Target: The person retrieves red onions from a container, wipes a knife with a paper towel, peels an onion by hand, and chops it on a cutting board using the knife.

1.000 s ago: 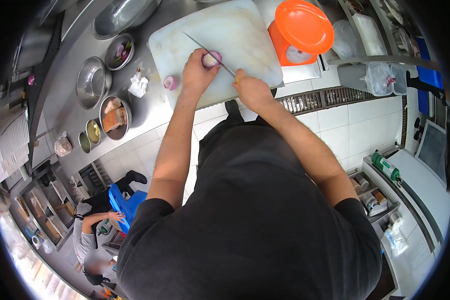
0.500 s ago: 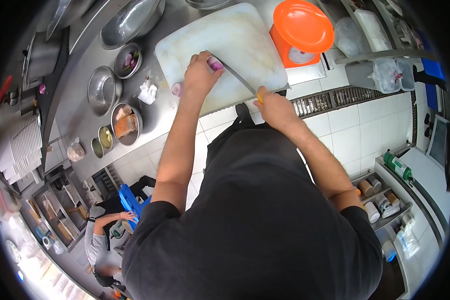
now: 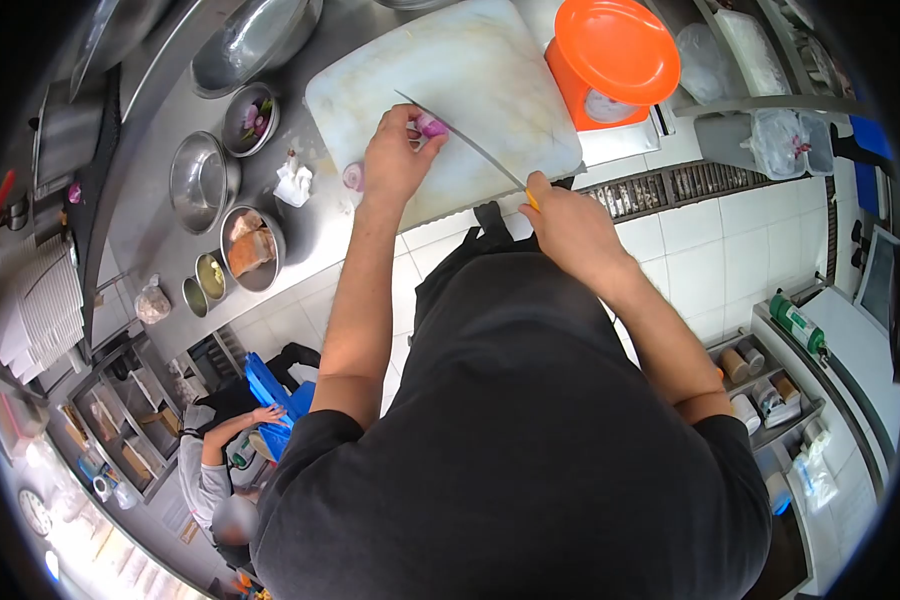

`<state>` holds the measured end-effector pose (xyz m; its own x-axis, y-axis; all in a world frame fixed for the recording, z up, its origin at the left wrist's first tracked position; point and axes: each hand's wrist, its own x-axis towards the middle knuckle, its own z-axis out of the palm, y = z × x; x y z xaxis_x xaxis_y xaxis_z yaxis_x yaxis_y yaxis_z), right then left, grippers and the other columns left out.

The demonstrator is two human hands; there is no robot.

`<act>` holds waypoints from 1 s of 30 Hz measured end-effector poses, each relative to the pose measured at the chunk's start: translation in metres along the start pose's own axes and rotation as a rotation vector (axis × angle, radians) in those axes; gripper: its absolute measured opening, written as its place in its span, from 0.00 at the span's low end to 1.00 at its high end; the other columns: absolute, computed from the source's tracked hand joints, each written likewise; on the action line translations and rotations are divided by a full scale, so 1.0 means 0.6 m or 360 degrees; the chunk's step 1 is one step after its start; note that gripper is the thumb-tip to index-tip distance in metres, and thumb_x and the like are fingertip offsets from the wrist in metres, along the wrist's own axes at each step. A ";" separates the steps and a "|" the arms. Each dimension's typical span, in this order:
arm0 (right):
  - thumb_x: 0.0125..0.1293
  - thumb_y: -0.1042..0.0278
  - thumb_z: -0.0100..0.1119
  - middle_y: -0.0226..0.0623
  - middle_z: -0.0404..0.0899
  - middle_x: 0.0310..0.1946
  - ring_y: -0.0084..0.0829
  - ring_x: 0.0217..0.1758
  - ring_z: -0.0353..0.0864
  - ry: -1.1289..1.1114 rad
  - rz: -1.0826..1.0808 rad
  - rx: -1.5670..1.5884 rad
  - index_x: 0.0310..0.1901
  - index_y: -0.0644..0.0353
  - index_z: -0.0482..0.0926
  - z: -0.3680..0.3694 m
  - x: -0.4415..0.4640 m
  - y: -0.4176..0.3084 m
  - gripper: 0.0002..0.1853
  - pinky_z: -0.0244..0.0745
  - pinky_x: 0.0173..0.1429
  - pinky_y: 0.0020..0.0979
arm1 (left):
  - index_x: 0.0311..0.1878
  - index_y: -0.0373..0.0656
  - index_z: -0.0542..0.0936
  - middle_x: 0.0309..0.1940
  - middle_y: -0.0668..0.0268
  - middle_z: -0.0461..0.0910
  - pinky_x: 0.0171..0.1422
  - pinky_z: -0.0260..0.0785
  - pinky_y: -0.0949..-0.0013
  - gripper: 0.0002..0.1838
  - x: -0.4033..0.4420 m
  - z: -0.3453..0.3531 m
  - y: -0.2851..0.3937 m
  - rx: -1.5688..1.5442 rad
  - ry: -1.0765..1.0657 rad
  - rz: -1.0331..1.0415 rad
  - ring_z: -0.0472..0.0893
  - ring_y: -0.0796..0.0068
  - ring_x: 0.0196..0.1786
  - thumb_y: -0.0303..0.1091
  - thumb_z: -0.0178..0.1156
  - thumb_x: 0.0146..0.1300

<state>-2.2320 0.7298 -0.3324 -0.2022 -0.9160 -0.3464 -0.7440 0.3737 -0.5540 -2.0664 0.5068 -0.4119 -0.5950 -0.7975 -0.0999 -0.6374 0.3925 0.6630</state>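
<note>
My left hand (image 3: 398,160) is closed around a piece of red onion (image 3: 431,126), which rests on the white cutting board (image 3: 370,80). My right hand (image 3: 573,228) grips the yellow handle of a knife (image 3: 473,145). Its long thin blade slants across the board to the upper left, passing right beside the onion, with the tip past my left fingertips. Whether blade and onion touch I cannot tell. Another piece of red onion (image 3: 353,177) lies at the board's left edge, near my left wrist.
Left of the board are a bowl of onion trimmings (image 3: 251,120), a steel bowl (image 3: 200,180), a bowl of meat pieces (image 3: 252,252) and a crumpled white paper (image 3: 293,181). An orange scale (image 3: 610,60) stands at right. A co-worker (image 3: 207,470) handles a blue crate (image 3: 275,400) at lower left.
My right hand has drawn slightly right and down; the blade has come away from the onion and its tip now shows clearly. My left hand stays at the onion. The co-worker has shifted slightly.
</note>
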 end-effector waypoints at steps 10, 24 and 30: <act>0.81 0.63 0.56 0.53 0.87 0.32 0.56 0.37 0.89 -0.0171 0.0123 -0.0060 0.52 0.65 0.72 -0.009 -0.004 -0.012 0.12 0.82 0.42 0.54 | 0.56 0.40 0.81 0.50 0.58 0.88 0.54 0.84 0.62 0.24 -0.004 -0.002 0.011 0.0094 0.0023 -0.0032 0.91 0.64 0.49 0.37 0.80 0.61; 0.81 0.62 0.57 0.52 0.87 0.32 0.55 0.38 0.90 -0.0147 -0.0001 -0.0080 0.51 0.64 0.70 0.038 0.095 -0.015 0.13 0.83 0.41 0.53 | 0.60 0.38 0.80 0.52 0.56 0.87 0.56 0.86 0.62 0.25 -0.009 0.002 0.001 -0.0072 0.0049 -0.0110 0.91 0.63 0.52 0.33 0.79 0.64; 0.81 0.61 0.57 0.50 0.88 0.32 0.53 0.37 0.91 -0.0177 -0.0002 -0.0160 0.51 0.64 0.70 0.041 0.113 -0.020 0.13 0.84 0.41 0.51 | 0.60 0.35 0.79 0.49 0.54 0.89 0.55 0.86 0.63 0.25 -0.006 0.001 -0.015 -0.0162 0.0042 -0.0127 0.92 0.63 0.51 0.33 0.79 0.65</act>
<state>-2.2214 0.6669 -0.3678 -0.1338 -0.8927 -0.4304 -0.8052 0.3511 -0.4779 -2.0588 0.5064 -0.4182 -0.5304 -0.8367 -0.1363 -0.6283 0.2800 0.7259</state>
